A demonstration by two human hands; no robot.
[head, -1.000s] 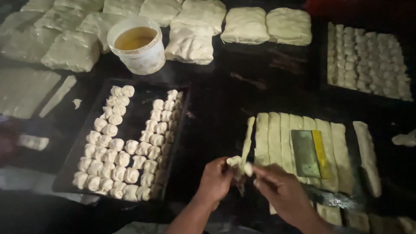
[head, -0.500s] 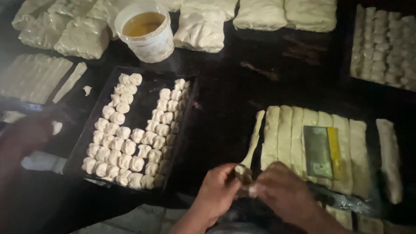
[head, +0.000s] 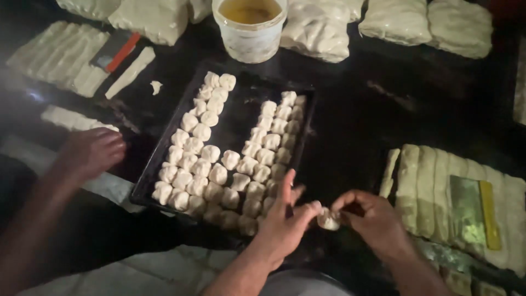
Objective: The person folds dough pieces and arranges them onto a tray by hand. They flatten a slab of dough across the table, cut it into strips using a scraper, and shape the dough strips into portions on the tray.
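My left hand (head: 282, 225) and my right hand (head: 370, 222) meet at the near edge of the dark table, both pinching a small pale dough piece (head: 329, 219) between their fingertips. My left hand's other fingers are spread and hover over the near right corner of a black baking tray (head: 241, 98). The tray holds several rows of small twisted dough pieces (head: 230, 160). To the right of my right hand lie several long dough strips (head: 427, 186) side by side, with a metal scraper (head: 471, 211) with a yellow edge resting on them.
Another person's hand (head: 93, 151) rests at the left beside the tray. A white bucket of yellowish liquid (head: 249, 24) stands behind the tray. Folded dough slabs (head: 323, 30) line the far edge. More strips and a red-handled scraper (head: 112, 52) lie far left.
The view has shifted right and closer, so the tray now sits centre. My hands have moved left toward the tray with the dough piece. The other person's hand has come further into view.
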